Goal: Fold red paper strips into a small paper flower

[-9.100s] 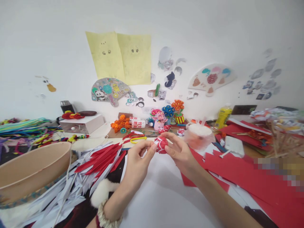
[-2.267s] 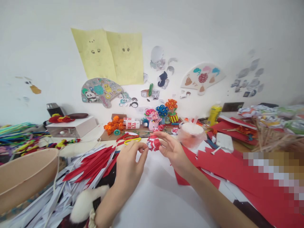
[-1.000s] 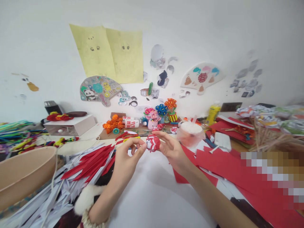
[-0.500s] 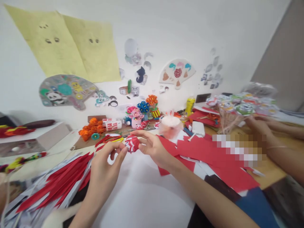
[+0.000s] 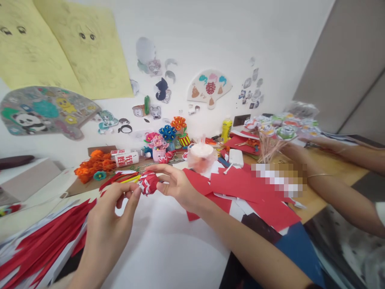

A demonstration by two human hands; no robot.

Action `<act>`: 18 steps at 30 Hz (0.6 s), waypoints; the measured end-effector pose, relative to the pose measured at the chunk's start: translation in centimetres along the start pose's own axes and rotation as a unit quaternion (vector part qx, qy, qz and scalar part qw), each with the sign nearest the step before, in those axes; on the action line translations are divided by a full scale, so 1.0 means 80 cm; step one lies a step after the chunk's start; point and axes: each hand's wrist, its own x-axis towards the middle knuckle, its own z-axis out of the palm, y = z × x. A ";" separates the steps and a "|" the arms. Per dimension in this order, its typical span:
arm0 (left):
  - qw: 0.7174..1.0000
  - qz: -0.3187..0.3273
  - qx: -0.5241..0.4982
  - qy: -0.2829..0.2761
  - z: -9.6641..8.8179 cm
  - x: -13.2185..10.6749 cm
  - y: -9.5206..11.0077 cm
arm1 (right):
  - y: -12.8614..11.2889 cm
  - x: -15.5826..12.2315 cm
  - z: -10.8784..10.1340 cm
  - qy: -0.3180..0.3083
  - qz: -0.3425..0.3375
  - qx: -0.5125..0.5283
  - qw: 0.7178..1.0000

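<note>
A: Your left hand [image 5: 112, 214] has thumb and fingertips pinched on the left edge of a red-and-white ball [image 5: 149, 183]

B: And your right hand [image 5: 177, 184] grips that ball from the other side, thumb low, a finger reaching along the top, so both your hands are clamped on the one thing, with the ball between them

A: You hold it up in front of you, at the far end of a large white sheet [image 5: 168, 245]. Something yellow [image 5: 131, 179] shows just behind it, too hidden for me to name

B: On your left, red and white strips [image 5: 57, 237] lie heaped lengthwise; on your right, red sheets [image 5: 237, 184] overlap

A: Past your hands sit orange flowers [image 5: 96, 162], with a lettered white bottle [image 5: 129, 157] on its side next to them, then pink flowers [image 5: 158, 141] in a pink pot [image 5: 160, 155]

B: Further right of those you have a lidded cup [image 5: 202, 154] in clear plastic, and a yellow bottle [image 5: 226, 130] upright near the wall [image 5: 255, 32]

A: Beyond your red sheets, another person's hand [image 5: 293, 155] is beside a bunch of thin sticks [image 5: 269, 150]; I can't tell whether it grips them

B: Facing you, a white fan shape [image 5: 221, 90] hangs on that wall
</note>
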 end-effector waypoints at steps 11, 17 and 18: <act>0.999 0.040 0.017 0.011 0.006 -0.004 0.007 | 0.006 -0.002 0.001 0.000 0.002 -0.001 1.000; 1.000 0.015 0.027 0.000 0.006 -0.013 0.014 | 0.019 -0.007 0.002 -0.006 0.014 0.009 1.000; 1.000 0.005 0.026 0.004 0.005 -0.013 0.015 | 0.019 -0.007 0.002 -0.006 0.018 0.006 1.000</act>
